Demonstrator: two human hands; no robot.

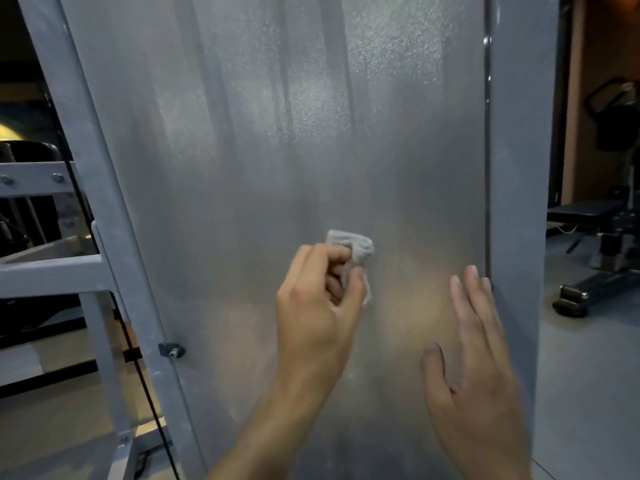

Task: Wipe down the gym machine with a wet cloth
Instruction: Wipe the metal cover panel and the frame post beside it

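Grey cloth (351, 252), small and bunched, sits against the lower middle of the machine's frosted grey panel (277, 140); we grip it in our left hand (317, 299), fingers and thumb curled round the wad, its top corner poking out above the knuckles. Our right hand (474, 368) is spread flat just to the right, fingers straight and a little apart, holding nothing, fingertips near the panel's right edge; whether the palm touches the surface we cannot tell. Panel: tall, upright, speckled with fine droplets or sheen toward the top, a warm blurred reflection near our hands. Left of it, a grey painted steel frame (104, 209) with bolted crossbars, a small black clip and bolt (171, 350) on its lower edge, and a thin black cable (138, 372) running down beside the upright. Right of the panel, a plain grey side post (516, 168). Farther back on the right, a black padded bench (588, 211) standing on grey floor (588, 375), well apart from us
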